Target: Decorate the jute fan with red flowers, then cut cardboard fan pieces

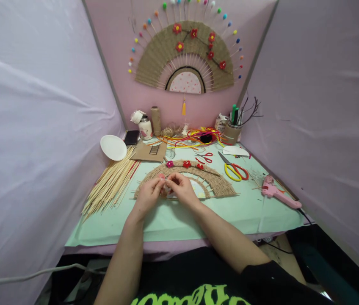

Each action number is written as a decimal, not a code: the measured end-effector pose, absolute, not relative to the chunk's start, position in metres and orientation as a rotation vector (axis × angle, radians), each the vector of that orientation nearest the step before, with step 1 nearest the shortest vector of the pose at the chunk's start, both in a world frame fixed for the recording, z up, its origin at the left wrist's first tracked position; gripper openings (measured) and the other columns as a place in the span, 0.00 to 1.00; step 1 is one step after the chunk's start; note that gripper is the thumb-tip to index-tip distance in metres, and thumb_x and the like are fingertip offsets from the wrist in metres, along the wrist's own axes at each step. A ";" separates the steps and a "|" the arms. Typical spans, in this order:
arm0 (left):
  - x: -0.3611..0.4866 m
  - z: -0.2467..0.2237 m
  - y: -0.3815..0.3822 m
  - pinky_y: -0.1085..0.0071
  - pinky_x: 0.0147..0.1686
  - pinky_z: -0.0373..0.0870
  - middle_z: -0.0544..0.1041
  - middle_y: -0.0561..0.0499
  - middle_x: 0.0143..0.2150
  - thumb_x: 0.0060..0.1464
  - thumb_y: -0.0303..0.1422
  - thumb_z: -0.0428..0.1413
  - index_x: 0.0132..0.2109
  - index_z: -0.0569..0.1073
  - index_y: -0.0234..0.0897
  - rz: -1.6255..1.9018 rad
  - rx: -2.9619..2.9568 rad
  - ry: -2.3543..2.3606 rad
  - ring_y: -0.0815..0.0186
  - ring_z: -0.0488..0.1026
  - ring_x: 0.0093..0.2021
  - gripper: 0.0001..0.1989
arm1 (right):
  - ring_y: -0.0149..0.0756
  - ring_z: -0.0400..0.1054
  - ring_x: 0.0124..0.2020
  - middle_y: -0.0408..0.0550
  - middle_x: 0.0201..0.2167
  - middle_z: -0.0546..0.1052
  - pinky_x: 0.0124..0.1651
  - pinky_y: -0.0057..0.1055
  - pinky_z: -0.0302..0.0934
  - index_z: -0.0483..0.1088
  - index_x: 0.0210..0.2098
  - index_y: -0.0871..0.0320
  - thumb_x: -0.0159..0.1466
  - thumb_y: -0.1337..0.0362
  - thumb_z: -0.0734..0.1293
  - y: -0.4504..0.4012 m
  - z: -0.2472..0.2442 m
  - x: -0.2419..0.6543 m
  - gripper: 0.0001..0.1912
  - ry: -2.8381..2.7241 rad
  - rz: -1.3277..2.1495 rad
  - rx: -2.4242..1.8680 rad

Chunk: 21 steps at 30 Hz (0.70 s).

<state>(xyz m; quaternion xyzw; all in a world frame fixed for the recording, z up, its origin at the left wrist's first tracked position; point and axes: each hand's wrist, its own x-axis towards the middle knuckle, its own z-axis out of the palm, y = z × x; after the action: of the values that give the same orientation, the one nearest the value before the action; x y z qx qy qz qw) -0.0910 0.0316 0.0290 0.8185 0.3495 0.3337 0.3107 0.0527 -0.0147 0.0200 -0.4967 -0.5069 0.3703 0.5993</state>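
Observation:
A woven fan (222,183) lies on the green-covered table, with red and magenta flowers along a twig near its upper edge. Over its left part, my left hand (148,195) and my right hand (183,189) meet at the fingertips. Between them is a small pinkish-red piece (162,176), pinched by my left fingers. The fingers of my right hand are closed beside it; whether they hold a part of it is too small to tell. Both hands partly cover the fan's white centre.
Thin sticks (112,182) and a white plate (113,148) are at left. Yellow-red scissors (234,169), small red scissors (206,157) and a pink glue gun (279,194) lie at right. Cords, jars and cardboard (149,152) sit behind. A larger fan (158,55) hangs above.

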 end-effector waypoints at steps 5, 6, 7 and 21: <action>-0.085 0.026 0.028 0.72 0.27 0.54 0.67 0.54 0.21 0.59 0.37 0.49 0.24 0.66 0.37 0.922 2.285 1.071 0.69 0.62 0.24 0.16 | 0.36 0.63 0.34 0.46 0.30 0.70 0.38 0.31 0.58 0.64 0.29 0.56 0.66 0.64 0.60 -0.016 0.017 0.058 0.09 -1.466 0.129 -1.326; -0.084 0.024 0.027 0.72 0.26 0.53 0.65 0.55 0.20 0.58 0.36 0.50 0.23 0.65 0.37 0.960 2.314 1.134 0.69 0.61 0.23 0.16 | 0.36 0.63 0.34 0.47 0.30 0.70 0.38 0.32 0.57 0.64 0.30 0.56 0.67 0.64 0.59 -0.017 0.016 0.059 0.09 -1.526 0.048 -1.349; -0.083 0.022 0.026 0.72 0.26 0.52 0.64 0.55 0.20 0.57 0.34 0.50 0.22 0.64 0.37 1.011 2.337 1.192 0.70 0.60 0.23 0.15 | 0.37 0.63 0.34 0.47 0.30 0.70 0.38 0.32 0.57 0.64 0.31 0.56 0.68 0.64 0.58 -0.017 0.014 0.058 0.10 -1.579 -0.006 -1.368; -0.083 0.020 0.024 0.72 0.27 0.58 0.65 0.56 0.21 0.54 0.34 0.55 0.25 0.64 0.38 1.134 2.351 1.097 0.70 0.62 0.23 0.12 | 0.38 0.62 0.35 0.48 0.33 0.69 0.36 0.31 0.57 0.67 0.34 0.56 0.62 0.73 0.59 -0.017 0.017 0.065 0.08 -1.663 -0.020 -1.390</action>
<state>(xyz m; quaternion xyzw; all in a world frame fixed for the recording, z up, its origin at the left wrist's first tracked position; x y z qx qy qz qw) -0.0834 0.0236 0.0195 0.8205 0.3827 0.3957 0.1544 0.0653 -0.0171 0.0167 -0.5667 -0.6779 -0.0081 0.4683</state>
